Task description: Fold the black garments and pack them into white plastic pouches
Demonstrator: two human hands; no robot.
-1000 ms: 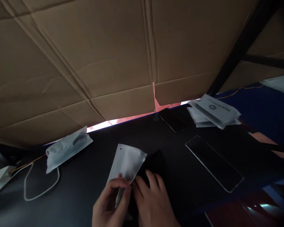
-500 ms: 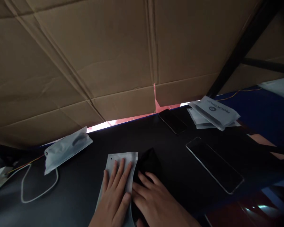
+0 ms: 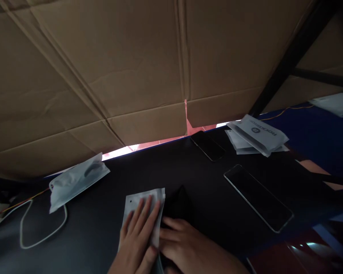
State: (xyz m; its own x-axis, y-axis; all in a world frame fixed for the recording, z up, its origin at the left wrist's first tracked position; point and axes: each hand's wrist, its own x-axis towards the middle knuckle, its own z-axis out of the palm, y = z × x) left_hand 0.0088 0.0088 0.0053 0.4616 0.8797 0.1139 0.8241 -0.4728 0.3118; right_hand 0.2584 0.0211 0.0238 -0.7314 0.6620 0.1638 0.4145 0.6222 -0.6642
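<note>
My left hand (image 3: 137, 238) lies flat, fingers spread, on a white plastic pouch (image 3: 137, 198) on the black table (image 3: 205, 198). My right hand (image 3: 185, 247) rests beside it with fingers stretched onto a dark, black item (image 3: 178, 203) that sticks out of the pouch's right side. Both hands sit at the bottom centre of the view.
A dark phone (image 3: 257, 198) lies to the right, a second phone (image 3: 208, 145) farther back. White printed pouches (image 3: 257, 135) are stacked at the back right. Another white pouch (image 3: 77, 180) and a white cable (image 3: 42, 228) lie at the left. A cardboard wall (image 3: 131, 68) stands behind.
The pouch went from lifted in my left fingers to lying flat under my open left palm. My right hand stays on the black item.
</note>
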